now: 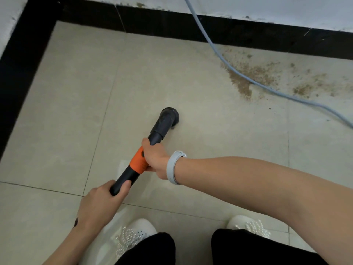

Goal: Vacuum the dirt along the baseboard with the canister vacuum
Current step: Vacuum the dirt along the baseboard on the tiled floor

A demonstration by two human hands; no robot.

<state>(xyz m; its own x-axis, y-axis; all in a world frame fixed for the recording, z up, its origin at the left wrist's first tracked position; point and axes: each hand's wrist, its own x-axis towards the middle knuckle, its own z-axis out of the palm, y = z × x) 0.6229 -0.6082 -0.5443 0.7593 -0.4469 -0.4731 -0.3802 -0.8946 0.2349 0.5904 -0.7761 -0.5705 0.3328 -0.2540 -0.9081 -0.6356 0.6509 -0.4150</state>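
One dirt patch [246,77] – tiled floor [76,92], black baseboard [172,22].

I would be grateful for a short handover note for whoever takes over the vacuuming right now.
Left hand grips the rear of the vacuum wand; right hand grips its orange collar.
The round nozzle sits on bare tile, short of the dirt.
Brown dirt lies to the right, near the black baseboard, with a blue cable lying across it.
Done: none of this patch looks cleared.
Left: vacuum the patch, working around the cable.
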